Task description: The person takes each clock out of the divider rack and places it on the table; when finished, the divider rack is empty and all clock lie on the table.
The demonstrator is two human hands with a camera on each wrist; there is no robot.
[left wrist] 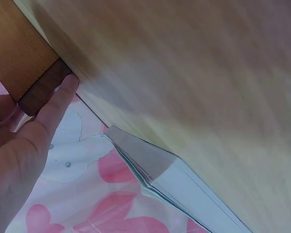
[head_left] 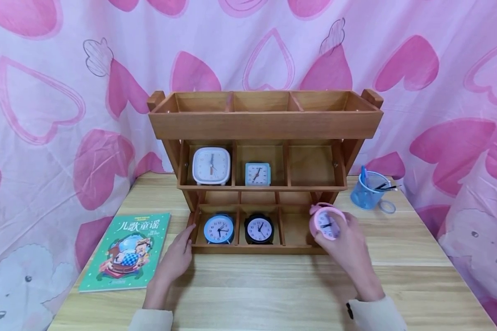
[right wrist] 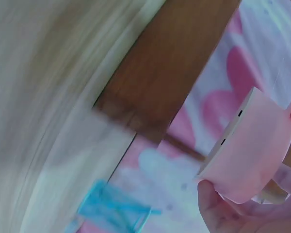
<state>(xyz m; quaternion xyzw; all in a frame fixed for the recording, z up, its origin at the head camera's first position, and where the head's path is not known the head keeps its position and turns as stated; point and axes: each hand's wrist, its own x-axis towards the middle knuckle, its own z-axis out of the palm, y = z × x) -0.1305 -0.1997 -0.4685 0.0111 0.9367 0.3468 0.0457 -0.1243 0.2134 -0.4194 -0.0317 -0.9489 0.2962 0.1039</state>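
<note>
Head view, right hand: the right hand (head_left: 349, 250) holds the pink clock (head_left: 324, 225) between fingers and thumb.
Head view, pink clock: tilted, at the right end of the lowest tier of the wooden shelf (head_left: 265, 126), overlapping the right edge of the lower right compartment (head_left: 297, 225).
Head view, left hand: the left hand (head_left: 176, 257) touches the shelf's lower left end, fingers fairly straight.
Head view, lowest tier: blue clock (head_left: 218, 229) in the left compartment, black clock (head_left: 259, 230) in the middle one.
Head view, middle tier: white clock (head_left: 211, 168) on the left, small mint-edged clock (head_left: 257, 174) in the middle.
Head view, table: the table (head_left: 257, 289) bears a green book (head_left: 126, 253) left of the shelf, and a blue pen cup (head_left: 364, 195) to the far right, with a ring (head_left: 387, 207) just beside it.
Head view, backdrop: pink heart-patterned cloth (head_left: 232, 55).
Left wrist view, left hand: one finger extended along the end of a dark wooden board (left wrist: 43, 90); the book's edge near.
Right wrist view, right hand: thumb and fingers grip the pink casing; the pen cup is blurred.
</note>
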